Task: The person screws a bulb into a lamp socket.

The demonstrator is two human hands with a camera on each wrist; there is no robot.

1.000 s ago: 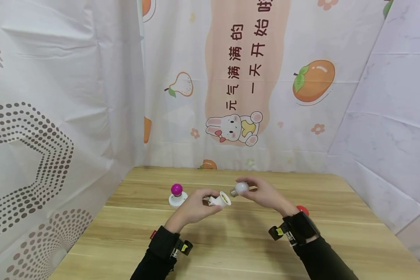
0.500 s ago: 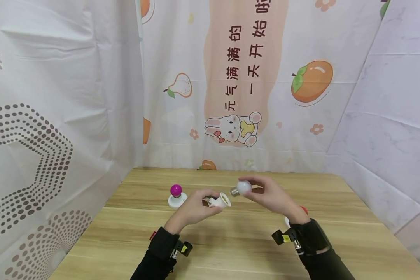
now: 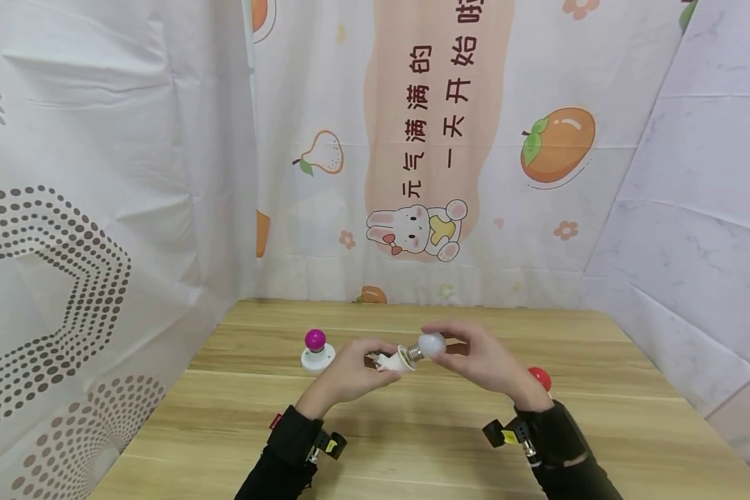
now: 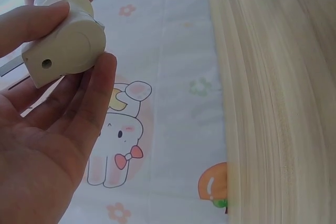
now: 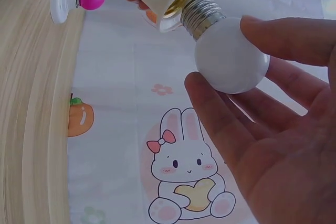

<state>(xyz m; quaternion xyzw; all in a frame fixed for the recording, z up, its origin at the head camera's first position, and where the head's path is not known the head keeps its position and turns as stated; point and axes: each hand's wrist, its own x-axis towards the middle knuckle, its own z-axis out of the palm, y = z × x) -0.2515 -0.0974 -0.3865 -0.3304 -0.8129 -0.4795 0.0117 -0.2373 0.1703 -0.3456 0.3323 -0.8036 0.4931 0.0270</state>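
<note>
In the head view my left hand (image 3: 350,373) grips a white plug-in lamp socket (image 3: 390,362) between thumb and fingers, its mouth facing right. Two metal prongs (image 4: 11,67) stick out of the socket's back in the left wrist view. My right hand (image 3: 486,360) pinches a white light bulb (image 3: 432,345) by its round glass. The bulb's silver screw base (image 5: 200,17) points at the socket and meets its mouth, slightly tilted, in the right wrist view. How far the base sits inside is hard to tell. Both hands are above the table.
A magenta bulb (image 3: 315,339) stands in a round white base (image 3: 312,360) on the wooden table (image 3: 437,437), left of the hands. A red bulb (image 3: 539,378) is partly hidden behind my right wrist. A printed curtain (image 3: 325,229) hangs behind the table.
The bulb shifted slightly right with my right hand, then came back left. Its screw base, apart from the socket before, is now at the mouth. My left hand has hardly moved.
</note>
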